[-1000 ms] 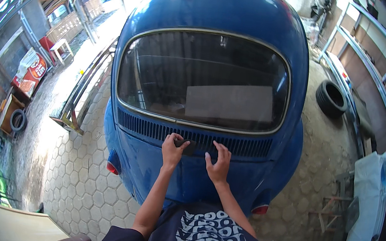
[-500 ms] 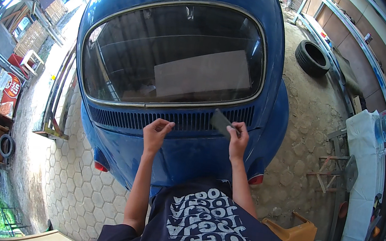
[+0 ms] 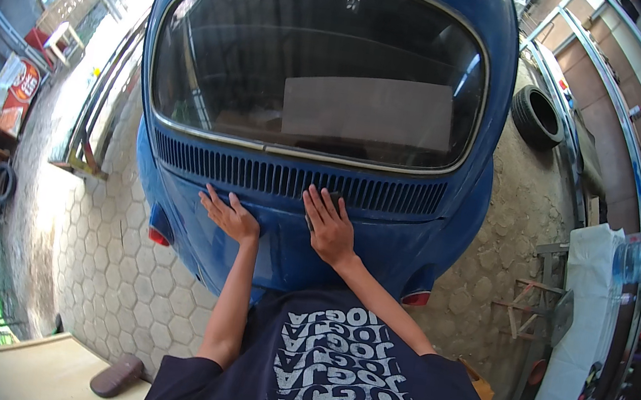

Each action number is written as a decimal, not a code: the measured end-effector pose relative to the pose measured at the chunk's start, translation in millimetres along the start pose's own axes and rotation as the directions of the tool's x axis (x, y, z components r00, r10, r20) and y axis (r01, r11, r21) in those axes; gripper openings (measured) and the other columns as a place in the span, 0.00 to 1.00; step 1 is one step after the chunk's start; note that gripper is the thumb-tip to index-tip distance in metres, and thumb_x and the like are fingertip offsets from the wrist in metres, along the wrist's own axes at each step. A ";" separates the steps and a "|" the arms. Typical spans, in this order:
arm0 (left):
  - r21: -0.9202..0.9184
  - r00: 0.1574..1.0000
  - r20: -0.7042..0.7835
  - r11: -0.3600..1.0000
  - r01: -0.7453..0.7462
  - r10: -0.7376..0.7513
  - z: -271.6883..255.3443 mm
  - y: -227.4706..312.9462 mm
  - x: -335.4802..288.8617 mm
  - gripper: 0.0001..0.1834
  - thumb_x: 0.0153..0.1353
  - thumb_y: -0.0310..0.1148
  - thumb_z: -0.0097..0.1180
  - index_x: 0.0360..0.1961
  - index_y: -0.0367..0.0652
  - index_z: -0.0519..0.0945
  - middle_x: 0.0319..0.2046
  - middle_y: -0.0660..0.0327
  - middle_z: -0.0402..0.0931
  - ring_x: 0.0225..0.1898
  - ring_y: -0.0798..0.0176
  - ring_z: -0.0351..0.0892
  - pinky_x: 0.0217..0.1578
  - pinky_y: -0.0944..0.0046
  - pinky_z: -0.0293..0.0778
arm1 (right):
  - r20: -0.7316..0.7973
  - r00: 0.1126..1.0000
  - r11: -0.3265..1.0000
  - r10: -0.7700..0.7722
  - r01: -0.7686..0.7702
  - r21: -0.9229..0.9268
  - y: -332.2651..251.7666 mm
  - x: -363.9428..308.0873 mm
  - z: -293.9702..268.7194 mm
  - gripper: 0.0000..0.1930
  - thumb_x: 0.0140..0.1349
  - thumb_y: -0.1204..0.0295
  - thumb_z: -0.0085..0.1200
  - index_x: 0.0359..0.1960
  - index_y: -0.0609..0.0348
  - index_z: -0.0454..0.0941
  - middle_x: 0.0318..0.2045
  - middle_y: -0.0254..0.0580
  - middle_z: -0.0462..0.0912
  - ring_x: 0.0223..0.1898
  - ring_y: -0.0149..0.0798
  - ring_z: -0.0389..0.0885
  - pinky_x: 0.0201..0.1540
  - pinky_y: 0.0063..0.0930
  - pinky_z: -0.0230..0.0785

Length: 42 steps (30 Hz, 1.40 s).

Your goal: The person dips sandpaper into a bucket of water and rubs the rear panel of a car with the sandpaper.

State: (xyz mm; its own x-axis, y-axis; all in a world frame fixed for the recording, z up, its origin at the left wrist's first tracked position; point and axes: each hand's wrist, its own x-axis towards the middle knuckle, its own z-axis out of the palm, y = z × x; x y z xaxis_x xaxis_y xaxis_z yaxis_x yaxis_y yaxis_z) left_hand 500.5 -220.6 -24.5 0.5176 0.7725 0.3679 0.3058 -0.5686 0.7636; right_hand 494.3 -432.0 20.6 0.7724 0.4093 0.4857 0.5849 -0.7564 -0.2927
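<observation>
The rear lid of a blue car (image 3: 284, 232) fills the middle in front of me, below the slotted vent (image 3: 259, 172). My left hand (image 3: 232, 217) rests on the lid's left part, its fingers spread and nothing in them. Just below the vent, my right hand (image 3: 330, 228) lies flat against the lid over a small dark piece of sandpaper (image 3: 336, 197). Only edges of the sandpaper show, between the fingers and by the thumb; the palm hides the rest.
Above the vent is the rear window (image 3: 235, 51). A loose tyre (image 3: 538, 116) lies on the ground to the right, near a white-covered bench (image 3: 584, 316). Hexagonal paving (image 3: 113, 270) runs along the left. A brown padded object (image 3: 117, 375) sits on a pale board at lower left.
Both hands came down from above the vent onto the lid. My right hand moved left and now presses the sandpaper it was pinching. The view shifted, bringing the brown padded object into sight.
</observation>
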 end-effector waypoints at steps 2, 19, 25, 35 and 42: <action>-0.052 1.000 0.014 0.998 0.028 -0.027 -4.0 7.4 -0.5 0.32 0.71 0.48 0.42 0.73 0.50 0.58 0.74 0.49 0.47 0.75 0.45 0.43 0.72 0.42 0.38 | -0.033 0.999 0.998 0.032 -0.033 -0.044 4.2 14.4 -7.1 0.30 0.66 0.74 0.44 0.72 0.52 0.61 0.73 0.37 0.59 0.75 0.43 0.53 0.74 0.47 0.43; -0.029 0.995 0.053 0.996 0.082 -0.080 -8.4 12.6 -2.5 0.35 0.66 0.51 0.43 0.73 0.55 0.59 0.75 0.55 0.46 0.76 0.48 0.42 0.72 0.41 0.37 | -0.058 0.984 0.959 0.168 -0.177 -0.222 39.8 -28.4 -11.0 0.28 0.72 0.62 0.42 0.73 0.51 0.59 0.74 0.36 0.56 0.76 0.42 0.48 0.76 0.50 0.26; 0.003 0.993 0.069 0.995 0.098 -0.098 -8.4 13.7 -2.2 0.36 0.65 0.52 0.42 0.73 0.55 0.59 0.75 0.55 0.46 0.76 0.48 0.42 0.72 0.42 0.37 | -0.008 0.974 0.943 0.227 -0.222 -0.248 42.8 -62.0 -8.4 0.29 0.74 0.61 0.38 0.74 0.52 0.54 0.75 0.39 0.52 0.77 0.44 0.44 0.75 0.53 0.22; -0.004 0.991 0.074 0.994 0.110 -0.110 -6.0 16.1 -0.7 0.37 0.65 0.59 0.38 0.73 0.59 0.58 0.75 0.58 0.46 0.76 0.51 0.41 0.73 0.43 0.35 | -0.031 0.958 0.934 0.285 -0.285 -0.216 47.0 -75.5 -2.0 0.30 0.76 0.59 0.31 0.76 0.54 0.47 0.76 0.43 0.46 0.77 0.48 0.37 0.74 0.54 0.21; 0.013 0.989 0.081 0.992 0.122 -0.123 -7.6 14.3 3.0 0.38 0.65 0.61 0.35 0.73 0.59 0.57 0.75 0.57 0.45 0.76 0.51 0.40 0.73 0.43 0.35 | -0.139 0.897 0.902 0.419 -0.429 -0.052 30.5 -18.1 -16.7 0.30 0.76 0.57 0.32 0.76 0.54 0.46 0.76 0.45 0.46 0.77 0.51 0.40 0.74 0.59 0.22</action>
State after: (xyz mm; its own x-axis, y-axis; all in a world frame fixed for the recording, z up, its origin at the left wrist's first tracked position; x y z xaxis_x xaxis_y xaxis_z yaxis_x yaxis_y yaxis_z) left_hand 500.3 -224.2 -8.4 0.5391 0.8110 0.2272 0.3769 -0.4736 0.7960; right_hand 494.0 -471.0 16.6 0.9037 -0.0206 0.4276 0.1829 -0.8845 -0.4293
